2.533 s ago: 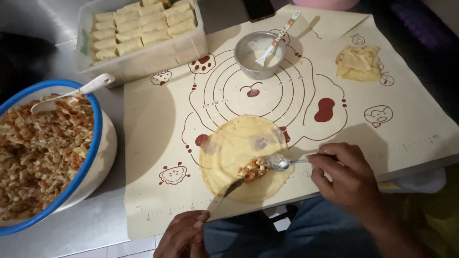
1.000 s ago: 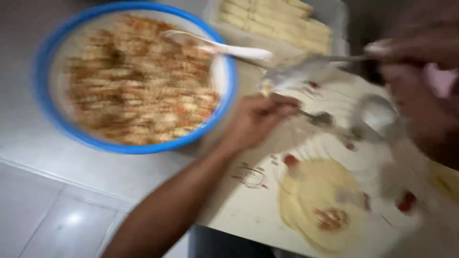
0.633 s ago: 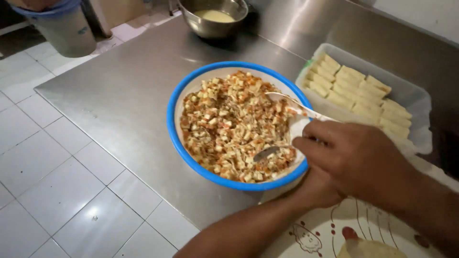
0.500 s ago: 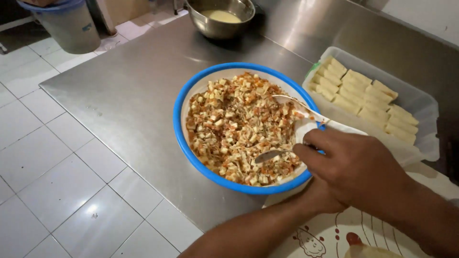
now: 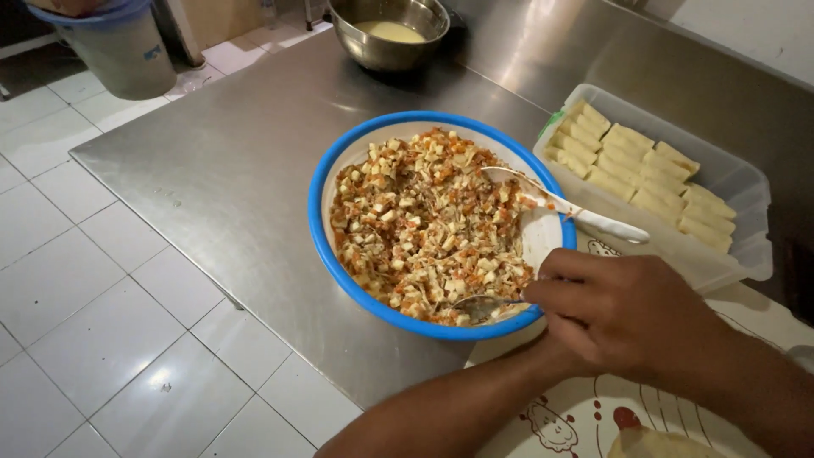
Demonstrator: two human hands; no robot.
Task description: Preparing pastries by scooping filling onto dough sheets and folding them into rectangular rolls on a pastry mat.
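The right hand (image 5: 623, 318) holds a metal spoon (image 5: 483, 305) whose bowl dips into the chopped filling (image 5: 420, 225) in the blue-rimmed bowl (image 5: 326, 246) on the steel bench (image 5: 246, 178). A white spoon (image 5: 568, 208) rests on the bowl's far rim, just beside a clear tray of pale rolls (image 5: 644, 174). The left forearm (image 5: 449, 407) crosses below, its hand hidden behind the right.

No packages, labels, signs, screens visible.

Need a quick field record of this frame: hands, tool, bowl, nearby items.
right hand: holds metal spoon, tip in the filling
left hand: forearm crosses low in frame, hand hidden
blue-rimmed bowl: diced filling, white spoon resting inside
clear container: rows of pale rolls
metal bowl: pale batter, far end of steel table
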